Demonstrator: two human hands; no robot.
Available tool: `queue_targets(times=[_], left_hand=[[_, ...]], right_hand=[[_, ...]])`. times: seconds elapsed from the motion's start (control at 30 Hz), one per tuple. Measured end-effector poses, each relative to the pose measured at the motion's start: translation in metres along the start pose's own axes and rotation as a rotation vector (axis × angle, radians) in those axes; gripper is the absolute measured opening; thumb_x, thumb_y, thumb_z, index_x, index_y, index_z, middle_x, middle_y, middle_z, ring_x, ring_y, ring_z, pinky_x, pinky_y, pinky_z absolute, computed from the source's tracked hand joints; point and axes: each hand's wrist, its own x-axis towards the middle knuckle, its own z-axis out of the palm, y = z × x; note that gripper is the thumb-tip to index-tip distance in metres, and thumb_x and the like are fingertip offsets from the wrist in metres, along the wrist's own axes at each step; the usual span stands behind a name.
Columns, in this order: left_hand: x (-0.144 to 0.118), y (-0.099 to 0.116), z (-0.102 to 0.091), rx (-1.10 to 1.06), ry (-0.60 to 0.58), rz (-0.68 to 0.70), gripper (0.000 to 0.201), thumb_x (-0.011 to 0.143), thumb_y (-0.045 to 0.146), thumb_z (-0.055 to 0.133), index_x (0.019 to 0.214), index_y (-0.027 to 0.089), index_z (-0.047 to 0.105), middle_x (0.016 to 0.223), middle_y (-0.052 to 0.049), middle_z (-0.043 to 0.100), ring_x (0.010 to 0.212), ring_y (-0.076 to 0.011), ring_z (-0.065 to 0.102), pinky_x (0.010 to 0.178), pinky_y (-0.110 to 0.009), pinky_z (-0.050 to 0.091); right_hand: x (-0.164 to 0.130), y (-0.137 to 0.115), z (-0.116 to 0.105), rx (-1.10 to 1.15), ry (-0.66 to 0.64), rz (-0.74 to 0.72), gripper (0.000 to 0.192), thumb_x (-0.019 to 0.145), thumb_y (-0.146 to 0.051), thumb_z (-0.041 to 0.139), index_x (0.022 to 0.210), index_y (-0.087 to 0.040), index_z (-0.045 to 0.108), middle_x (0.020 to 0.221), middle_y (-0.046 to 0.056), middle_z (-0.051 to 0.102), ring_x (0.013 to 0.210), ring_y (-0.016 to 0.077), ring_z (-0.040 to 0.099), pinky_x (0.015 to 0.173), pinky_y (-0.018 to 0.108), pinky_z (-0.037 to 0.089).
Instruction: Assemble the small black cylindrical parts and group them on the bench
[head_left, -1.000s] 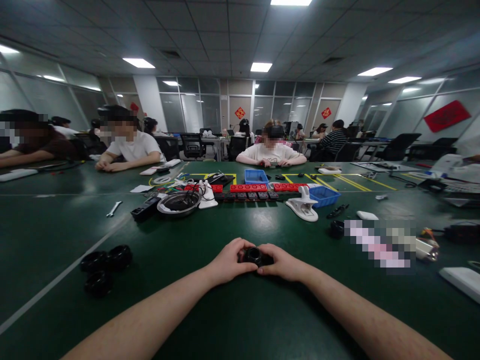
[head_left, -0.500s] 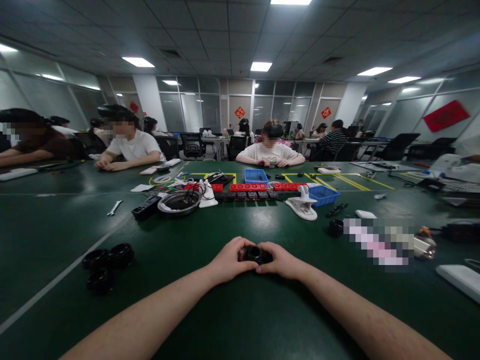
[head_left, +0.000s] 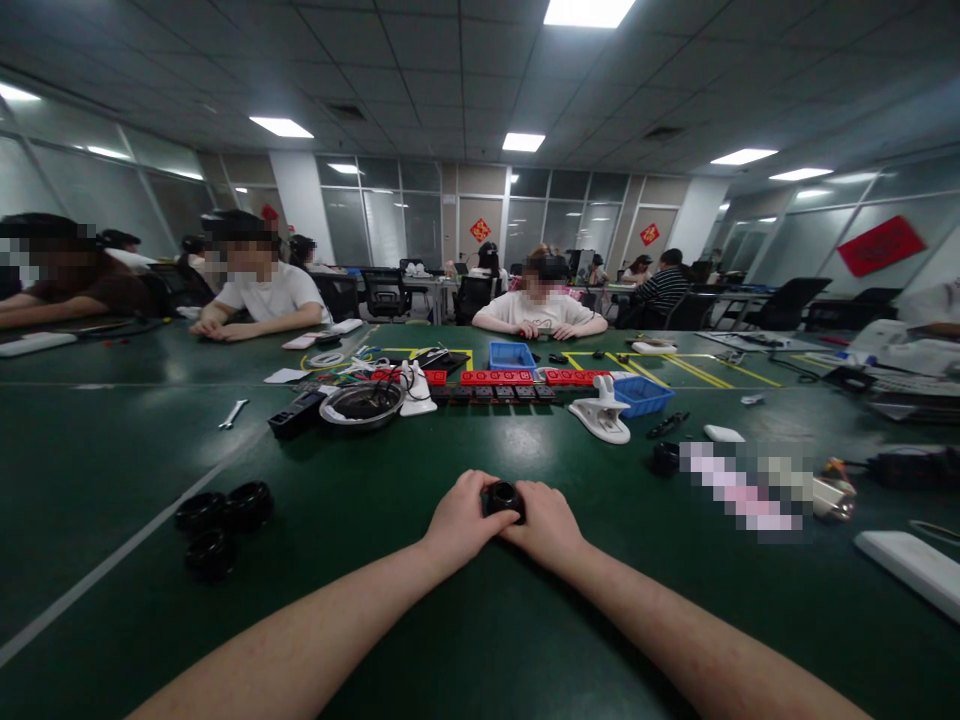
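Note:
Between my hands, over the near middle of the green table, is a round black part [head_left: 503, 499] with a hole facing up toward me. My left hand [head_left: 463, 517] wraps its left side, the thumb lying across the near face. From the right, my right hand [head_left: 547, 521] closes on the same part, its thumb meeting the left one. My palms and fingers hide the sides and underside. To the left, a cluster of similar black ring-shaped parts [head_left: 223, 522] rests on the table. Another black ring [head_left: 666, 458] lies to the right.
Farther back are a metal bowl [head_left: 362, 408], a black power strip [head_left: 296, 414], red socket strips [head_left: 496, 377], a white clamp base [head_left: 602, 410] and blue bins [head_left: 643, 396]. A wrench [head_left: 233, 414] lies at left, a white slab [head_left: 911, 570] at right. Across the table sit several people.
My hands have drawn closer together around the black part and the thumbs now meet in front of it. The view has shifted slightly.

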Motion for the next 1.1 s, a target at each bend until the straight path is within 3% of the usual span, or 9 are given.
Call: queue_targets(times=[0.1, 0.17, 0.3, 0.63, 0.93, 1.1], left_hand=[[0.005, -0.004, -0.006, -0.083, -0.124, 0.038, 0.035, 0.061, 0.032, 0.064, 0.09, 0.017, 0.052, 0.085, -0.001, 0.047, 0.062, -0.0106, 0.045, 0.054, -0.022, 0.037], [0.008, -0.007, -0.01, -0.134, -0.226, 0.068, 0.036, 0.061, 0.032, 0.064, 0.092, 0.017, 0.052, 0.084, 0.0, 0.047, 0.059, -0.009, 0.043, 0.052, -0.021, 0.036], [0.01, -0.01, -0.015, -0.179, -0.321, 0.105, 0.039, 0.062, 0.034, 0.063, 0.095, 0.017, 0.052, 0.084, 0.0, 0.047, 0.061, -0.0091, 0.044, 0.053, -0.02, 0.036], [0.007, -0.003, -0.018, -0.074, -0.294, 0.171, 0.035, 0.065, 0.032, 0.061, 0.096, 0.019, 0.052, 0.088, -0.001, 0.047, 0.072, -0.0129, 0.045, 0.06, -0.022, 0.038], [0.005, -0.007, -0.014, -0.085, -0.291, 0.165, 0.04, 0.066, 0.033, 0.06, 0.104, 0.021, 0.049, 0.085, 0.0, 0.044, 0.063, -0.0093, 0.043, 0.056, -0.02, 0.037], [0.003, -0.004, -0.013, -0.087, -0.258, 0.163, 0.037, 0.066, 0.032, 0.06, 0.1, 0.02, 0.052, 0.079, 0.001, 0.043, 0.06, -0.0083, 0.041, 0.053, -0.019, 0.035]], right_hand=[[0.0, 0.004, -0.006, 0.112, -0.023, -0.056, 0.043, 0.06, -0.043, 0.061, 0.091, -0.016, 0.051, 0.087, 0.006, 0.054, 0.081, 0.0212, 0.048, 0.068, 0.031, 0.034], [0.002, 0.012, -0.012, 0.252, -0.118, -0.172, 0.05, 0.059, -0.041, 0.063, 0.101, -0.018, 0.049, 0.092, 0.005, 0.054, 0.084, 0.0205, 0.048, 0.072, 0.031, 0.035], [0.005, 0.026, -0.021, 0.431, -0.312, -0.316, 0.038, 0.063, -0.034, 0.063, 0.096, -0.018, 0.055, 0.089, 0.003, 0.056, 0.083, 0.0185, 0.049, 0.072, 0.029, 0.036], [0.007, 0.027, -0.019, 0.422, -0.317, -0.333, 0.032, 0.065, -0.031, 0.062, 0.093, -0.018, 0.057, 0.084, 0.002, 0.055, 0.077, 0.0169, 0.048, 0.068, 0.027, 0.037], [0.007, 0.03, -0.013, 0.517, -0.294, -0.272, 0.03, 0.062, -0.028, 0.065, 0.089, -0.017, 0.059, 0.082, 0.001, 0.056, 0.078, 0.0166, 0.049, 0.069, 0.027, 0.038], [0.005, 0.025, -0.015, 0.658, -0.353, -0.22, 0.026, 0.062, -0.023, 0.063, 0.085, -0.013, 0.058, 0.073, -0.001, 0.055, 0.069, 0.0133, 0.05, 0.063, 0.024, 0.038]])
